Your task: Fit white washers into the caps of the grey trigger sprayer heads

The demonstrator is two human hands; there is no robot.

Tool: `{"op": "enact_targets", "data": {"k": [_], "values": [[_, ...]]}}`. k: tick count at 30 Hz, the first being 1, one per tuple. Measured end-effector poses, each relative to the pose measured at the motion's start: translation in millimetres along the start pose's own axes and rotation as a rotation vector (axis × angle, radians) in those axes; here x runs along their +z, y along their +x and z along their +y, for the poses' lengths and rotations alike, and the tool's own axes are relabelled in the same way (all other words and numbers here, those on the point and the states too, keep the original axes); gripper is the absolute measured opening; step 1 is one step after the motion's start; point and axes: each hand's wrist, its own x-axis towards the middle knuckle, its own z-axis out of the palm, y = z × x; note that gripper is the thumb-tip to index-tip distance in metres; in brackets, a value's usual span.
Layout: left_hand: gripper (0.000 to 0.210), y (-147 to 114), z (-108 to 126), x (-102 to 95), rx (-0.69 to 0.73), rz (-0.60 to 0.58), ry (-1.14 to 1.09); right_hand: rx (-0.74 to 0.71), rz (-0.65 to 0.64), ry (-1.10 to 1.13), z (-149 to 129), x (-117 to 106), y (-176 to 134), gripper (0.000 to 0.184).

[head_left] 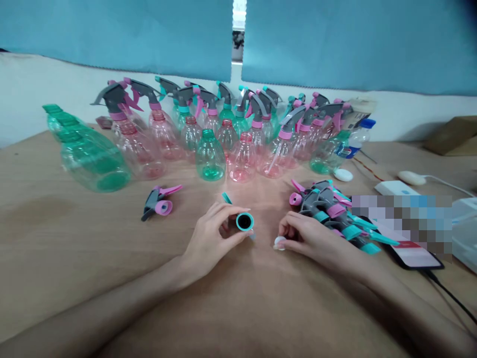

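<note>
My left hand (208, 236) is closed around a spray trigger head (245, 222), whose teal collar opening faces me. Between the fingertips of my right hand (303, 232) is a small white disc-like piece (279, 242), held a little above the table. Just beyond that hand lies a pile of spray trigger heads (324, 206) in grey with pink or teal collars. A single pink and grey trigger head (160, 203) rests on the table to the left of my left hand. The teal head's trigger and body are mostly hidden behind my fingers.
Green bottles (95, 164) and pink bottles (242, 159), several topped with sprayers, stand in rows at the back. To the right are a phone (419, 253) with a black cable, a white box-shaped device (398, 189), a blue-capped water bottle (359, 136) and a cardboard box (452, 136).
</note>
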Motion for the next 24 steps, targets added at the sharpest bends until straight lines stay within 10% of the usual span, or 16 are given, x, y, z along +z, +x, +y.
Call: {"op": "enact_targets", "data": {"k": [24], "values": [[0.031,-5,5,1.4,0.211,-0.113,-0.003,0.071,0.204,0.903,-23,15,0,0.019]]}}
